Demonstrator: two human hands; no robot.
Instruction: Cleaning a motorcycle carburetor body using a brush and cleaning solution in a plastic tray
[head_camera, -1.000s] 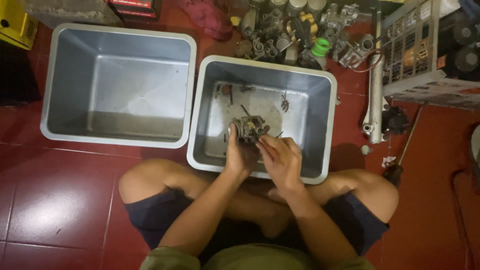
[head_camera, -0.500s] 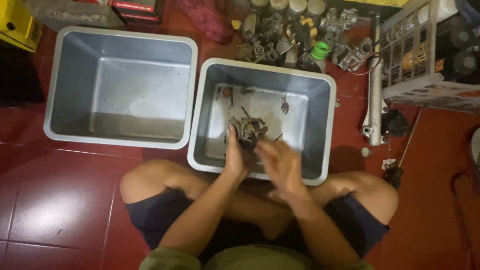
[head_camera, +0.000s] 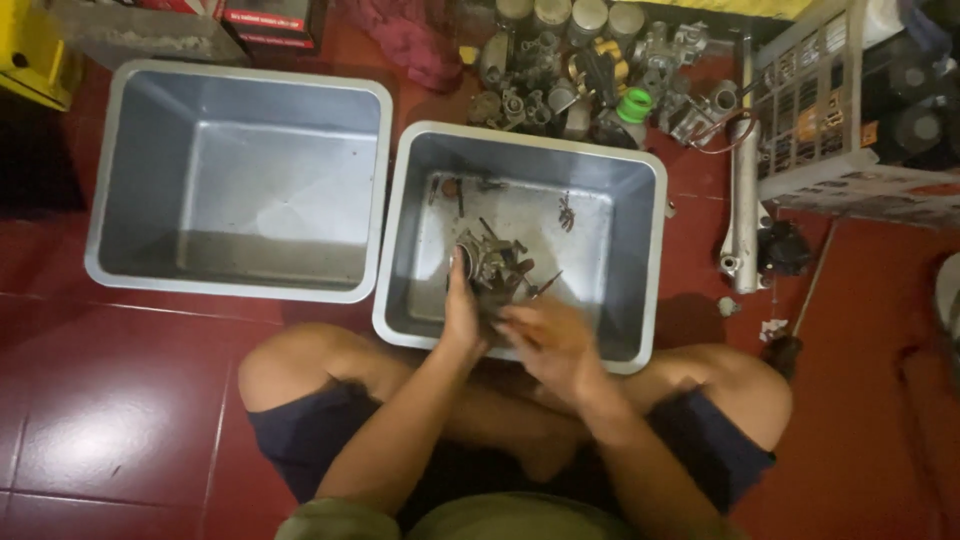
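Note:
I sit cross-legged on a red tiled floor with two grey metal tubs before me. In the right tub (head_camera: 640, 190) my left hand (head_camera: 462, 312) grips a dirty metal engine part (head_camera: 490, 262) that looks like a carburetor, holding it near the tub's bottom. My right hand (head_camera: 548, 342) is blurred beside it, just right of the part, fingers partly curled; whether it holds anything is unclear. Small loose metal bits (head_camera: 566, 210) lie on the tub's floor. The left tub (head_camera: 240, 80) holds no objects that I can see.
Behind the right tub stands a heap of metal engine parts (head_camera: 580, 70) with a green cap (head_camera: 634, 104). A pale metal tube (head_camera: 742, 190) lies to the right, beside a plastic crate (head_camera: 830, 110). A red rag (head_camera: 410, 40) and yellow box (head_camera: 30, 50) are at the back.
My right hand has shifted down and to the right of the part with a quick blurred motion. My left hand keeps its hold on the part in the right tub.

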